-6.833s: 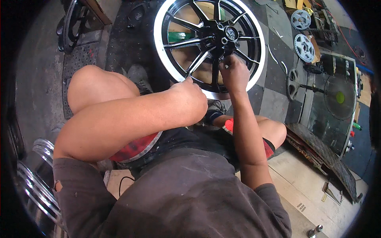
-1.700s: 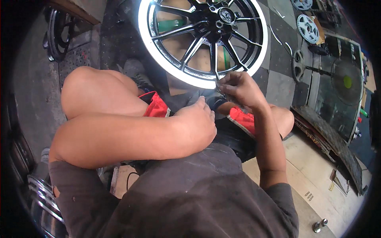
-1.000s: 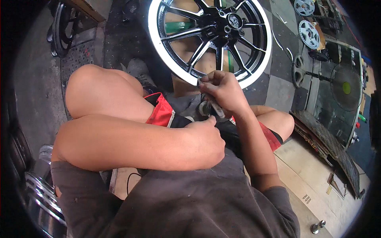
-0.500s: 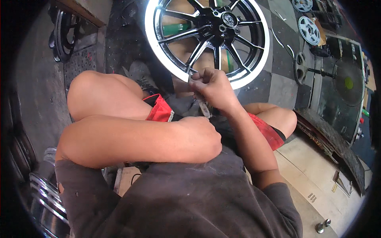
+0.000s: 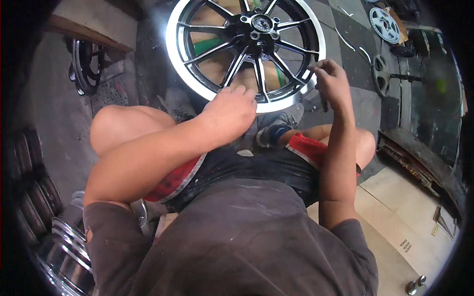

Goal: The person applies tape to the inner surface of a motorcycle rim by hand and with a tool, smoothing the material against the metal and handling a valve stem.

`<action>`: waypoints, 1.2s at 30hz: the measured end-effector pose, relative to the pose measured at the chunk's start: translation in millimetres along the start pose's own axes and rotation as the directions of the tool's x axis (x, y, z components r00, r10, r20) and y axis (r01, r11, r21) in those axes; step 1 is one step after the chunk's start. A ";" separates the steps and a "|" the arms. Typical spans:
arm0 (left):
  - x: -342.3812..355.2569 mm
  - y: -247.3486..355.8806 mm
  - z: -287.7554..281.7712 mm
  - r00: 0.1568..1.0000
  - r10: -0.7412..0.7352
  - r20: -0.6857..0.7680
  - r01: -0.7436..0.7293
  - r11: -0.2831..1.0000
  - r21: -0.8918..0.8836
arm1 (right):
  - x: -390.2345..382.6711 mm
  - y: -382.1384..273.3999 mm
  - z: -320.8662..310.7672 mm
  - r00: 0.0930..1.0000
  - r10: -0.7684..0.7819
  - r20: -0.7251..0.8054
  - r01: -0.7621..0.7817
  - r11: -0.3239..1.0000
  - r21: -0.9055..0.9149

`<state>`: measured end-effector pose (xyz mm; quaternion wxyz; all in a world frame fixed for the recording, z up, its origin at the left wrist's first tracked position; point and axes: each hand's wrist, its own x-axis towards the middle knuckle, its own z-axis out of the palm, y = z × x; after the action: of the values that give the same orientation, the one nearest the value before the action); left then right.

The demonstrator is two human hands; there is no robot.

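Note:
A black alloy wheel rim (image 5: 256,47) with bright silver spoke faces and a silver outer lip lies in front of me, over my feet. My left hand (image 5: 232,108) is closed over its near edge, fingers curled onto the lip. Beside the right edge of the rim is my right hand (image 5: 333,84), bent at the wrist with thumb and fingers drawn together at the lip. A dark narrow piece shows under that palm; I cannot make out what it is. A small pale scrap (image 5: 245,153) lies on my dark shorts.
Thin curved strips (image 5: 344,40) lie on the tiled floor to the right. Beyond them are a silver wheel cover (image 5: 384,25) and a grey spoked piece (image 5: 380,74). Chrome rims (image 5: 64,237) stack at lower left. A dark wheel (image 5: 86,66) leans at upper left; cardboard (image 5: 385,217) lies at right.
My left hand has come up from my lap onto the near lip. The right hand has shifted rightward from the near edge to the rim's right side. The view has moved slightly.

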<state>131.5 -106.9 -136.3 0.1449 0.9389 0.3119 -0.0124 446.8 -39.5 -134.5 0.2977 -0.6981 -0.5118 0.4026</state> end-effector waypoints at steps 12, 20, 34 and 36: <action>25.8 -12.0 1.5 0.998 0.032 0.052 -0.024 0.988 -0.150 | -16.7 2.6 13.7 0.966 -0.012 0.260 0.118 0.912 -0.394; 1.9 -35.8 -23.4 0.989 -0.061 0.134 0.069 0.996 -0.053 | -27.8 -9.4 18.7 0.888 0.030 0.459 0.135 0.937 -0.322; -13.6 -41.3 -63.4 0.948 0.010 0.318 0.116 0.919 -0.377 | -35.4 -11.8 50.9 0.904 -0.085 0.419 0.166 0.973 -0.160; -8.8 -26.1 -68.5 0.961 0.038 0.275 0.073 0.922 -0.381 | -36.8 -21.8 60.5 0.966 -0.196 0.171 0.244 0.908 -0.341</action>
<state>104.5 -73.0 -76.6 0.3695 0.8778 0.2934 -0.0830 378.4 -67.9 -137.2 0.1741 -0.6500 -0.6709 0.3117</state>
